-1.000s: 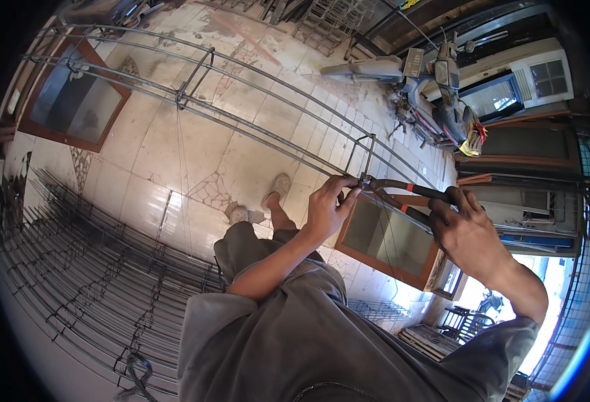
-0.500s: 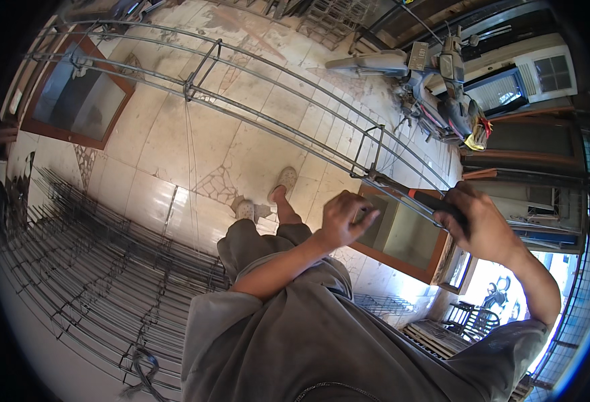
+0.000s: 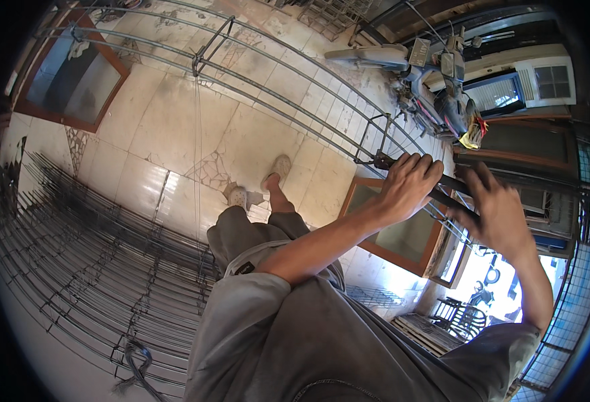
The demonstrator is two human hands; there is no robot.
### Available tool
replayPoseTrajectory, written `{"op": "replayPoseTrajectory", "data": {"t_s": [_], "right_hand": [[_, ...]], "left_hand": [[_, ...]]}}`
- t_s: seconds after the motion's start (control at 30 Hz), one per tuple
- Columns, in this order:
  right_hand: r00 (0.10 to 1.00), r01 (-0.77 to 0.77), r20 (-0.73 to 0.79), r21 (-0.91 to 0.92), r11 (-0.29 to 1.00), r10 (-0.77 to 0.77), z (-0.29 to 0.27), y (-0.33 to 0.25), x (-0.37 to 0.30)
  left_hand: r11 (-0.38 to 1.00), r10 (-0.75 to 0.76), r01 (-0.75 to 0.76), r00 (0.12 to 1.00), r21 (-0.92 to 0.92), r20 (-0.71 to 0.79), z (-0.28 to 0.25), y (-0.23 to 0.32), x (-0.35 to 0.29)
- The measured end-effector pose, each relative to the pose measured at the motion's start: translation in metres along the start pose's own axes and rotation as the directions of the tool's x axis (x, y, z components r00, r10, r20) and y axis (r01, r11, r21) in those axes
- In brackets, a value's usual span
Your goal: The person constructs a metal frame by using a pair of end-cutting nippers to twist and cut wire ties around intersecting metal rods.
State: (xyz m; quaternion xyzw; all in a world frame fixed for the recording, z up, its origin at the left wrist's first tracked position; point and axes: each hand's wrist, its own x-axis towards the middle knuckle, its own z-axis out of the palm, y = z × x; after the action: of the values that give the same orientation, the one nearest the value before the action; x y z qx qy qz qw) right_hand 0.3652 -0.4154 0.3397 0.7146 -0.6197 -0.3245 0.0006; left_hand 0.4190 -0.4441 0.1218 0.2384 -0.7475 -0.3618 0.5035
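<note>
A long cage of steel reinforcing bars (image 3: 196, 65) stretches from the upper left toward my hands, with square stirrups tied across it. At the stirrup nearest me are the jaws of dark-handled pincers (image 3: 454, 203). My left hand (image 3: 410, 184) is closed over the pincers just behind the jaws; its fingertips are partly hidden. My right hand (image 3: 499, 211) holds the spread handles at their far end, slightly blurred. A thin wire hangs from another stirrup farther left.
A stack of bar cages (image 3: 94, 268) lies at the lower left. Wood-framed glass panels (image 3: 74, 77) lean on the left and below my hands. A motorcycle (image 3: 435, 87) stands at the upper right, near stacked window frames (image 3: 553, 74). My feet are on the tiled floor (image 3: 174, 127).
My left hand has moved right from free air onto the pincers. The pincers' handles have spread apart in my right hand. The view has shifted slightly.
</note>
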Motion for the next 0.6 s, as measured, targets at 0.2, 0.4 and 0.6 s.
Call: {"op": "replayPoseTrajectory", "data": {"t_s": [0.2, 0.4, 0.6], "right_hand": [[0.933, 0.112, -0.174, -0.692, 0.713, -0.316, 0.045, 0.005, -0.009], [0.960, 0.089, -0.184, -0.515, 0.852, -0.211, 0.051, 0.009, 0.000], [0.999, -0.021, -0.040, -0.245, 0.969, 0.011, 0.028, -0.013, 0.005]], "left_hand": [[0.992, -0.049, 0.060, 0.994, -0.112, 0.099, -0.010, 0.004, 0.016], [0.984, -0.039, 0.091, 0.950, -0.156, 0.311, -0.014, -0.008, 0.022], [0.994, 0.023, -0.033, 0.995, -0.102, -0.101, -0.032, 0.005, -0.006]]}}
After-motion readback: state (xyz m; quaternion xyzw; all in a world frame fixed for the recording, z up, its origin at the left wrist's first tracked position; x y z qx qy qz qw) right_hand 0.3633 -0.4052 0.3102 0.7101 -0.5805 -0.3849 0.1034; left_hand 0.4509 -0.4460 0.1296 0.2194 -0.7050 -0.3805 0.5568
